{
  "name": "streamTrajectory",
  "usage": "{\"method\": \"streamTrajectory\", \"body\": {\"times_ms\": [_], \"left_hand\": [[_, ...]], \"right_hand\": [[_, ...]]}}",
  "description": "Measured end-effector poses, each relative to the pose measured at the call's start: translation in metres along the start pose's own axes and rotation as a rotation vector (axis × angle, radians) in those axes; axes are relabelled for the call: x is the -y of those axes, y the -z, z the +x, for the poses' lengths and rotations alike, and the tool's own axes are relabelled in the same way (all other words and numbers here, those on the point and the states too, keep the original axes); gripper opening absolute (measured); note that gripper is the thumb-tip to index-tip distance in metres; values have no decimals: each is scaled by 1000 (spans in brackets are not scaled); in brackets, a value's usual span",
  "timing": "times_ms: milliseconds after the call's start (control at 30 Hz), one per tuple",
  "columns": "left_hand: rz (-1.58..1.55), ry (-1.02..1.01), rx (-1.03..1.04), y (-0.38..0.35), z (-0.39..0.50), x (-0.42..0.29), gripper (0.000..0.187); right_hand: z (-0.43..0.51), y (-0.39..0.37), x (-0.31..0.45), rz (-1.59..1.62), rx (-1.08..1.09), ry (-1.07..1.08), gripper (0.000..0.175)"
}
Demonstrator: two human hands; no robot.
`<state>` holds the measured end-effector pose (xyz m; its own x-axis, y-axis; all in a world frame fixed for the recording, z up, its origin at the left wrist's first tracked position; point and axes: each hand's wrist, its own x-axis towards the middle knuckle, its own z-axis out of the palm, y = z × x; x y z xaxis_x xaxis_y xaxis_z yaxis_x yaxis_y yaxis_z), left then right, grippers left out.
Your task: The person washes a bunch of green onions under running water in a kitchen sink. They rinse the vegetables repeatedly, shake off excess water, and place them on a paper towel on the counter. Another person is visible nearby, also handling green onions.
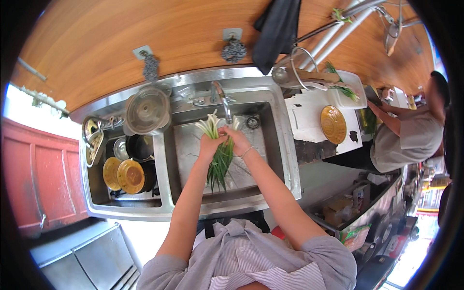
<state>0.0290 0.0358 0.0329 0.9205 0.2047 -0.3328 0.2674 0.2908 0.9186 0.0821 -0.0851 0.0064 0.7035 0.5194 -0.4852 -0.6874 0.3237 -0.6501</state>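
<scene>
A bunch of green onions [222,163] hangs over the right basin [188,152] of a stainless steel sink, white ends up and green tops toward me. My left hand [211,143] is closed around the bunch below its white ends. On the other side my right hand [237,139], with a bracelet at the wrist, grips the stalks near their white ends. Just above my fingers is the spout of the faucet [227,113]. I cannot tell whether water is running. A round drain strainer [253,122] lies at the basin's far right corner.
Amber plates [131,176] and a dark pot [139,146] fill the left basin. Lidded plastic containers [148,110] stand behind it. Right of the sink are an amber plate [333,125] and a white tub [357,87] with green onions. A co-worker [409,134] stands at the far right counter.
</scene>
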Motion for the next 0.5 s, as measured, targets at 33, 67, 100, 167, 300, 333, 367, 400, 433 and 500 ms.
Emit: {"method": "streamTrajectory", "body": {"times_ms": [33, 67, 100, 167, 300, 333, 367, 400, 433, 500], "left_hand": [[-23, 11, 23, 2, 1, 1, 30], [-91, -2, 45, 3, 2, 2, 26], [6, -26, 22, 6, 2, 4, 25], [159, -65, 18, 13, 2, 6, 23], [499, -82, 34, 29, -1, 15, 26], [435, -101, 37, 32, -4, 18, 22], [424, -133, 23, 36, -5, 21, 21], [428, -118, 5, 41, -7, 23, 20], [445, -89, -13, 46, -10, 24, 19], [335, -57, -4, 60, -15, 26, 20]], "right_hand": [[1, 0, 0, 7, 29, -9, 30], [3, 1, 0, 7, 43, -15, 31], [4, 2, 1, 4, 47, -15, 33], [5, 4, 2, 62, 21, 2, 30], [5, 7, 12, 132, -37, 17, 30], [4, 8, 14, 169, -21, 19, 31], [4, 8, 17, 216, 23, 33, 32], [5, 9, 19, 260, 16, -4, 30], [5, 10, 20, 290, 31, -10, 29], [4, 13, 24, 349, 53, -26, 28]]}}
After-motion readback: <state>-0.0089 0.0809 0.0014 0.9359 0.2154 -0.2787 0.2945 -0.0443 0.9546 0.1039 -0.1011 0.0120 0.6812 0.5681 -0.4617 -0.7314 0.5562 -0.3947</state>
